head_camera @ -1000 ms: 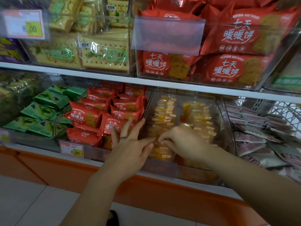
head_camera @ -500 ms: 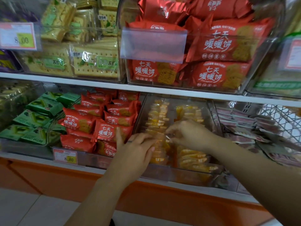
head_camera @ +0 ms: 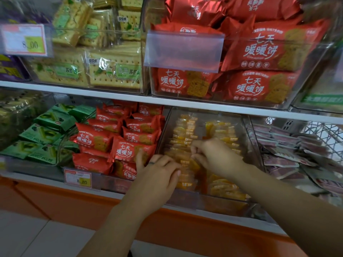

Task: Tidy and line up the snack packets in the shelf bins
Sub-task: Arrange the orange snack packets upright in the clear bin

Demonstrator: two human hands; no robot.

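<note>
- Head view: both of the person's hands are reaching into a clear plastic bin (head_camera: 249, 138) on the lower shelf, where clear-wrapped yellow snack packets (head_camera: 223, 189) are lying in two rows running front to back.
- The right hand (head_camera: 217, 156) is coming in from the right, its fingers (head_camera: 194, 150) curling down and pinching packets in the middle of the left row.
- The left hand (head_camera: 157, 175) is sitting at the front left corner of that bin, bent fingertips touching the nearer packets and the thumb pointing up; whether it is actually gripping one, I cannot tell.
- The two hands are nearly touching over the left row, hiding the packets beneath them.
- Just left, small red foil biscuit packets (head_camera: 92, 139) are crowding the neighbouring bin, and the left thumb is lying against the wall between the two bins.
- Further left, green wrapped packets (head_camera: 44, 134) are lying loosely stacked.
- To the right, flat pinkish packets (head_camera: 282, 164) are spilling unevenly, with a white wire basket (head_camera: 326, 134) behind them.
- A white and red price tag (head_camera: 78, 179) is hanging on the shelf edge below the red packets.
- The white upper shelf board (head_camera: 130, 98) is overhanging the bins; above it, large red foil packs (head_camera: 259, 86) and clear packs of pale soda crackers (head_camera: 115, 73) are sitting in clear bins, one fronted by a blank frosted label holder (head_camera: 183, 51).
</note>
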